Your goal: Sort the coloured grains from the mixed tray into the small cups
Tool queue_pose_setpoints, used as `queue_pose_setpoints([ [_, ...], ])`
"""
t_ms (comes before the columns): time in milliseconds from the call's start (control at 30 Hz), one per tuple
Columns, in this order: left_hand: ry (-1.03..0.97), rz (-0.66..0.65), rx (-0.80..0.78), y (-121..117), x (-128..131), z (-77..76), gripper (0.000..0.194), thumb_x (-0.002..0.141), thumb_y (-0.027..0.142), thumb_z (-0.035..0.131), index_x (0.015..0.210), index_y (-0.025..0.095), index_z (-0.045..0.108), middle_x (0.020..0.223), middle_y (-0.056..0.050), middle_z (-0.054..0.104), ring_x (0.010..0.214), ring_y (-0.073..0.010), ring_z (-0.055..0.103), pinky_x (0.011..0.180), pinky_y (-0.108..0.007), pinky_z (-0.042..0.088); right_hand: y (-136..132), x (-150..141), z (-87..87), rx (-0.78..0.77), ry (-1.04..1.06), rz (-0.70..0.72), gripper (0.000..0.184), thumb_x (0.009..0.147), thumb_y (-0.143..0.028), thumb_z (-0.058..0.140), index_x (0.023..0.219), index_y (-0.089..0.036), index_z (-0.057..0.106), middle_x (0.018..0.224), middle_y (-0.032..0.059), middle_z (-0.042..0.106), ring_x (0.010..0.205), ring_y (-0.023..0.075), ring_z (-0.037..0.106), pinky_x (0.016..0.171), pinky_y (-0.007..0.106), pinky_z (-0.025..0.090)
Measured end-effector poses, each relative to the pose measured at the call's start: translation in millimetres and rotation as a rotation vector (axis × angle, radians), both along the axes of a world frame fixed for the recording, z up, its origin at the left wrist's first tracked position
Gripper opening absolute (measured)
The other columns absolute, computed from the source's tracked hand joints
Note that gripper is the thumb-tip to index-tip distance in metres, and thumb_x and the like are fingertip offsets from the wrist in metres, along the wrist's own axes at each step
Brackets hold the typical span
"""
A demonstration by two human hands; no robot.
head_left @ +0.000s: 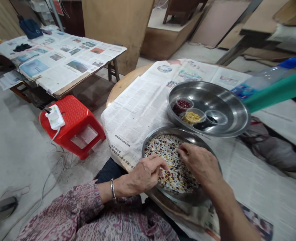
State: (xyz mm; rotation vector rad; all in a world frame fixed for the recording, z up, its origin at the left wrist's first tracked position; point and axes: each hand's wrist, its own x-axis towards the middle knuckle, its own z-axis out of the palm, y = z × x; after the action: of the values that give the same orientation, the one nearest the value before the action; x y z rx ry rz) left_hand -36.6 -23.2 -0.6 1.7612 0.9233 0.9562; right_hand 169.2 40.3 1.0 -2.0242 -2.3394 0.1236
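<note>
A steel basin [151, 134] sits near the table edge, holding a mix of white grains [164, 144] with red, yellow and black beans or kernels. Over its near left part is my left hand [148, 172], fingers bent and drawn together, with a silver bangle at the wrist. My right hand [199, 162] is at the basin's right side, its thumb and fingertips pinched close to the grains. Whatever either pinch holds is too small to make out. Behind stands a larger steel basin [225, 97] with clear cups of red beans [183, 104], yellow kernels [191, 117] and black beans [211, 119].
Newspaper [135, 110] covers the round table. On the right are a plastic bottle [268, 77] with a blue cap, a blurred green object [280, 90] and a grey cloth item [275, 150]. A red stool [72, 117] bears a power strip [54, 117], beside a newspaper-covered table [60, 63].
</note>
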Motion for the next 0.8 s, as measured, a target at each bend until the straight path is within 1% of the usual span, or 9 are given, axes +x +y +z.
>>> queue_pose_setpoints([
  [67, -0.014, 0.003, 0.008, 0.2, -0.5, -0.4, 0.024, 0.085, -0.001, 0.040, 0.090, 0.014, 0.058, 0.081, 0.000, 0.052, 0.067, -0.0081, 0.052, 0.068, -0.021, 0.044, -9.6, 11.2, 4.7, -0.133, 0.008, -0.059, 0.020, 0.087, -0.037, 0.055, 0.078, -0.025, 0.068, 0.075, 0.0024, 0.070, 0.069, 0.0213, 0.062, 0.059, 0.031, 0.036],
  [133, -0.024, 0.001, 0.016, 0.5, -0.2, -0.1, 0.023, 0.086, 0.000, 0.039, 0.090, 0.014, 0.058, 0.082, -0.001, 0.052, 0.066, -0.0075, 0.052, 0.067, -0.021, 0.043, -12.4, 14.6, 8.1, -0.180, 0.056, -0.084, 0.020, 0.085, -0.041, 0.058, 0.079, -0.027, 0.070, 0.074, 0.0009, 0.070, 0.070, 0.0217, 0.063, 0.060, 0.032, 0.037],
  [233, -0.023, 0.006, 0.015, 1.1, 0.7, 0.4, 0.023, 0.086, 0.000, 0.040, 0.088, 0.013, 0.058, 0.080, 0.000, 0.051, 0.065, -0.0074, 0.051, 0.067, -0.021, 0.043, -3.0, 5.2, 7.6, -0.025, 0.158, -0.030, 0.022, 0.089, -0.035, 0.053, 0.094, -0.025, 0.072, 0.092, 0.0030, 0.073, 0.083, 0.0219, 0.065, 0.071, 0.032, 0.044],
  [300, -0.016, 0.007, 0.001, 1.2, 1.1, -0.1, 0.022, 0.086, 0.000, 0.039, 0.088, 0.013, 0.058, 0.080, 0.000, 0.051, 0.064, -0.0072, 0.051, 0.066, -0.021, 0.044, 8.0, -6.3, 3.8, 0.061, 0.149, 0.052, 0.026, 0.091, -0.028, 0.049, 0.100, -0.021, 0.071, 0.102, 0.0063, 0.072, 0.092, 0.0224, 0.065, 0.077, 0.032, 0.045],
  [400, -0.006, 0.002, 0.004, 1.1, 1.4, -2.7, 0.023, 0.086, 0.000, 0.040, 0.089, 0.013, 0.058, 0.080, 0.000, 0.052, 0.064, -0.0073, 0.052, 0.066, -0.020, 0.044, 20.7, -20.3, -2.6, 0.033, 0.004, 0.099, 0.029, 0.090, -0.020, 0.043, 0.093, -0.018, 0.072, 0.095, 0.0097, 0.071, 0.089, 0.0243, 0.065, 0.072, 0.033, 0.045],
  [467, 0.001, -0.001, 0.003, 1.4, 1.5, -4.8, 0.023, 0.085, 0.000, 0.040, 0.090, 0.013, 0.058, 0.081, -0.001, 0.053, 0.065, -0.0075, 0.052, 0.065, -0.020, 0.044, 22.7, -22.4, -4.7, 0.023, -0.020, 0.092, 0.030, 0.089, -0.018, 0.041, 0.089, -0.018, 0.071, 0.090, 0.0099, 0.070, 0.084, 0.0244, 0.065, 0.069, 0.033, 0.044],
  [633, -0.018, 0.003, -0.048, 2.3, 2.5, -2.6, 0.022, 0.085, 0.001, 0.041, 0.089, 0.013, 0.058, 0.082, -0.002, 0.055, 0.064, -0.0076, 0.053, 0.066, -0.021, 0.046, 6.6, -2.6, -1.6, 0.128, 0.282, -0.003, 0.027, 0.084, -0.030, 0.047, 0.091, -0.018, 0.070, 0.089, 0.0079, 0.072, 0.078, 0.0218, 0.065, 0.070, 0.032, 0.045],
  [700, -0.056, 0.020, -0.116, 2.0, 3.9, 3.1, 0.022, 0.084, 0.001, 0.040, 0.087, 0.013, 0.058, 0.081, -0.002, 0.055, 0.064, -0.0075, 0.055, 0.067, -0.022, 0.048, -5.0, 8.0, 0.2, 0.084, 0.352, -0.069, 0.030, 0.084, -0.035, 0.047, 0.092, -0.019, 0.070, 0.082, 0.0064, 0.071, 0.071, 0.0206, 0.064, 0.065, 0.031, 0.044],
  [800, -0.119, 0.036, -0.299, 1.5, 5.6, 12.2, 0.024, 0.086, 0.002, 0.036, 0.089, 0.013, 0.057, 0.082, -0.002, 0.057, 0.065, -0.0076, 0.058, 0.066, -0.021, 0.050, -23.0, 18.2, 0.4, 0.015, 0.394, -0.124, 0.032, 0.082, -0.038, 0.046, 0.092, -0.020, 0.071, 0.075, 0.0050, 0.070, 0.063, 0.0197, 0.062, 0.060, 0.031, 0.043],
])
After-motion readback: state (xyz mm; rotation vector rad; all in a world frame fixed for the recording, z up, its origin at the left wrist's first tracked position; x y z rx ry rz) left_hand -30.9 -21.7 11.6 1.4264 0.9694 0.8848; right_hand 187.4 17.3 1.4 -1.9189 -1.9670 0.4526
